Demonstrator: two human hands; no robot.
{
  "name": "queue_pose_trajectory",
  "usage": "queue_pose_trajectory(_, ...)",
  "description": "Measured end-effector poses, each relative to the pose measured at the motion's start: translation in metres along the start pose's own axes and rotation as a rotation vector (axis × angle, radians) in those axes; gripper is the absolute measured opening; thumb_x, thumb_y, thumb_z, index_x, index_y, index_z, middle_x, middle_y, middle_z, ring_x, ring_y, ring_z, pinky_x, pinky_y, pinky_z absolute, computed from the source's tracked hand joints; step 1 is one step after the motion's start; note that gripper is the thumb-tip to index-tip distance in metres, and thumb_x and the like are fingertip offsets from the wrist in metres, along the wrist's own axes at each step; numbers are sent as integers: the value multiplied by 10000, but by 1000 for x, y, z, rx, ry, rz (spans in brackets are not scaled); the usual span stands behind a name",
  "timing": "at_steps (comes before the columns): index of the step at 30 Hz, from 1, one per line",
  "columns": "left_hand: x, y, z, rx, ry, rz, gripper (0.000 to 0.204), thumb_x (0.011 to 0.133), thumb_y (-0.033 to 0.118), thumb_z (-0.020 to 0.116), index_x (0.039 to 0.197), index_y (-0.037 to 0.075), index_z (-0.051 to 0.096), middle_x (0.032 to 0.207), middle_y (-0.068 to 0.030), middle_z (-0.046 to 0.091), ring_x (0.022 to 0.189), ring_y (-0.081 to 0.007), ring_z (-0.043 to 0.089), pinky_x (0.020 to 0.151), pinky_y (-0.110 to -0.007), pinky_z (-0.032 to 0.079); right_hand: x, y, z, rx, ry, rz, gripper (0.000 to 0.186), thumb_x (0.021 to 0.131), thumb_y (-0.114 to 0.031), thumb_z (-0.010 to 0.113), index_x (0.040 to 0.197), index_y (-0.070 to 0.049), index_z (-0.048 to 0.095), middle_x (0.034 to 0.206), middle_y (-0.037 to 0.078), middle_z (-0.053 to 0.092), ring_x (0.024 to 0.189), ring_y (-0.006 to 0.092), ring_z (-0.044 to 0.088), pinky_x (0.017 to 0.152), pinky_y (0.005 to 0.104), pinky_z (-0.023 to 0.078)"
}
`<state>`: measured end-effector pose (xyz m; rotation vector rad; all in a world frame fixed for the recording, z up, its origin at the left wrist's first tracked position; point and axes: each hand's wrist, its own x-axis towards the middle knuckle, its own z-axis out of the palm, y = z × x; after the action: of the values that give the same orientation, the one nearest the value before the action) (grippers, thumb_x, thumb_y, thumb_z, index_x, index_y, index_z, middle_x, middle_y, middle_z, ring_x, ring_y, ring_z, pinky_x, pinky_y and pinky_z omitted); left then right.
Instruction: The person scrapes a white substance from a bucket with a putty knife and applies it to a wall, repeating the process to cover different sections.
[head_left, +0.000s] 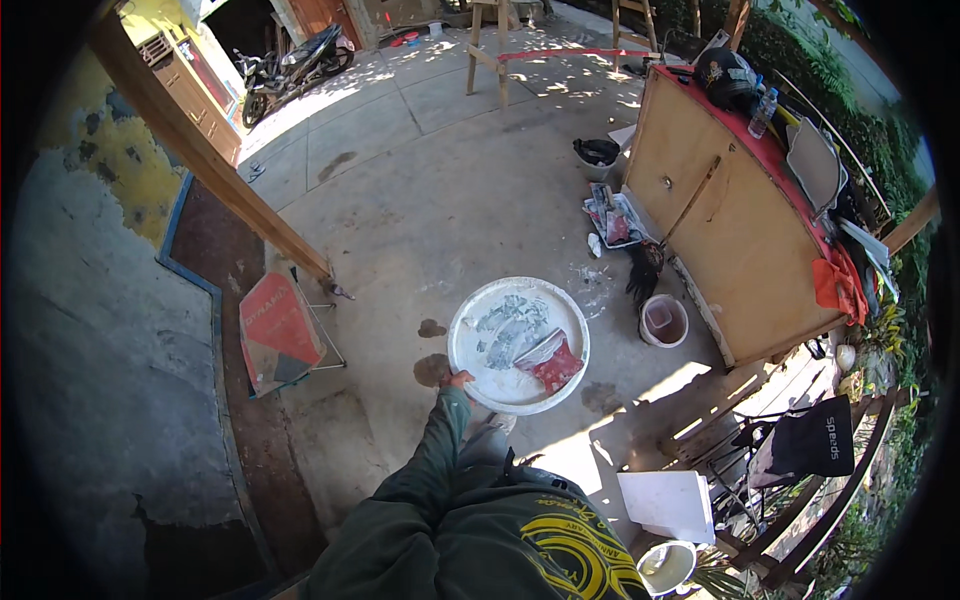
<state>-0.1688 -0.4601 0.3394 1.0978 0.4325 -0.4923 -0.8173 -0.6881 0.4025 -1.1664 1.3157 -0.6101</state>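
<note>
My left hand [461, 380] is closed on the left edge of a large round white tray [459, 322], with the green-sleeved forearm reaching up to it. The tray is in front of me, above the concrete floor. Grey and white smears cover its inside. A crumpled red and white packet [556, 369] lies in its right part; whether anything is inside the packet is hidden. My right hand does not show.
To the right stand a wooden counter [720, 220] with a red top, a bucket [663, 322] and a tray of clutter [614, 215]. A red folding stool [280, 335] and a slanting wooden post [210, 150] are at left. A folding chair [800, 445] stands lower right.
</note>
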Motion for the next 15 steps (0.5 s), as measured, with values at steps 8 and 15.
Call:
queue_pose_trajectory(8, -51, -10, -2, 10, -37, 42, 790, 579, -42, 537, 1360, 57, 468, 1194, -139, 589, 1044, -328, 605, 864, -454, 550, -31, -53, -17, 119, -45, 206, 365, 922, -255, 577, 1163, 20, 588, 947, 167, 652, 840, 228, 614, 728, 346, 481)
queue_pose_trajectory(15, -74, -20, 14, 99, -100, 78, 535, 590, -19, 558, 1124, 14, 574, 981, -142, 649, 823, -290, 641, 692, -430, 554, 15, -220, 265, -615, -522, -714, 368, 880, -270, 670, 1140, -18, 605, 833, 213, 663, 742, 361, 665, 671, 418, 510)
